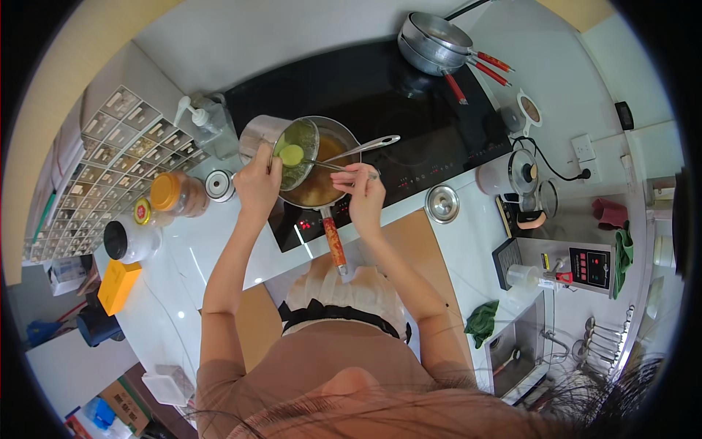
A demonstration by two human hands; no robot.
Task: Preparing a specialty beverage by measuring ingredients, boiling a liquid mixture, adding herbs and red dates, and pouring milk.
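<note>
My left hand [259, 178] grips the rim and side of a metal pot [264, 131], tilted over a saucepan. Green liquid and a round, light green piece [292, 156] show inside the tilted pot. My right hand [359, 189] holds the thin metal handle of a utensil [334, 166] that reaches into this pot; its far end is hard to make out. The saucepan [323, 193] stands on the black induction cooktop [384, 118], its red-patterned handle [333, 236] pointing towards me. Brown liquid with pale pieces lies in it, and a second metal utensil [378, 144] rests across its rim.
Stacked saucepans [433, 46] stand at the cooktop's far right corner. A pump bottle [214, 129] and lidded jars [178, 192] line the left. On the right are a small steel bowl [442, 203], a lidded pot [502, 171], a green cloth [482, 324] and a sink [518, 351].
</note>
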